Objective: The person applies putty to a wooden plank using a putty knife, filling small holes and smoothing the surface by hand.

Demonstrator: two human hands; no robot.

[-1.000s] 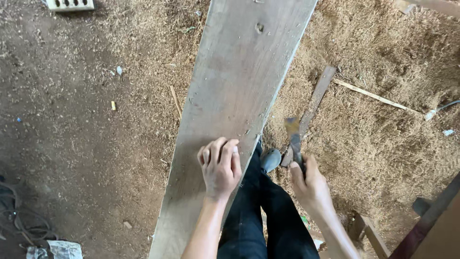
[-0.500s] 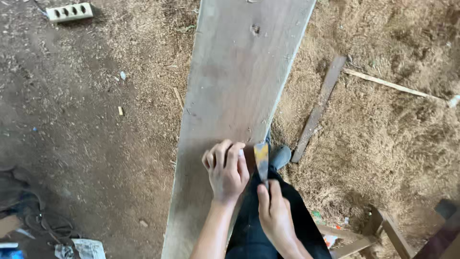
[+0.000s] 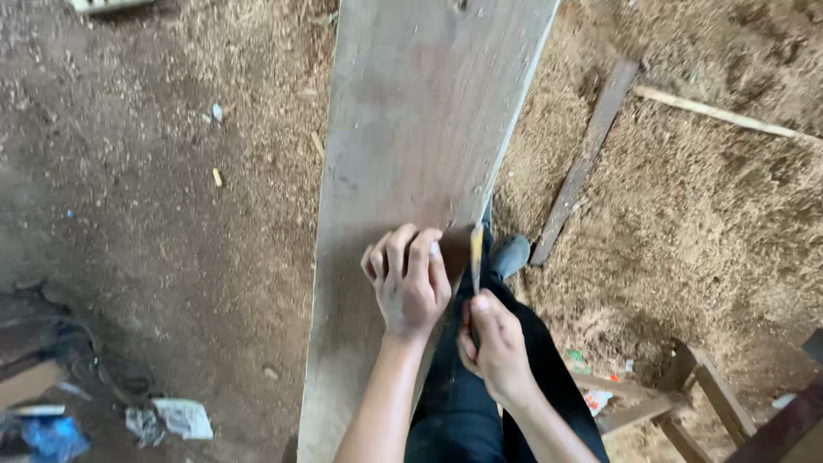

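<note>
A: Entry, board first. One long grey plank (image 3: 420, 154) is running up the middle of the view, raised above the floor (image 3: 171, 214). Its right edge is where the work is happening.

B: Hands?

A: The left hand (image 3: 410, 281) is lying knuckles-up on the plank's face near that edge, fingers curled and pressing down, gripping nothing. The right hand (image 3: 493, 347) is clenching the handle of a thin flat tool (image 3: 476, 253), likely a chisel or marking knife; its tip is touching the plank's right edge just beside the left fingertips.

B: Judgement on technique?

A: Probably best keeping the left fingers clear of the tip, holding the plank steady, and guiding the tool straight along the edge with short controlled strokes.

B: Counts?

A: One plank, one tool, two hands. On the sawdust-covered floor: one dark slat (image 3: 583, 167) and one pale thin stick (image 3: 729, 116) to the right, one grey shoe (image 3: 512, 255) below the edge, one wooden frame (image 3: 677, 403) at lower right, crumpled paper (image 3: 176, 418) at lower left.
</note>
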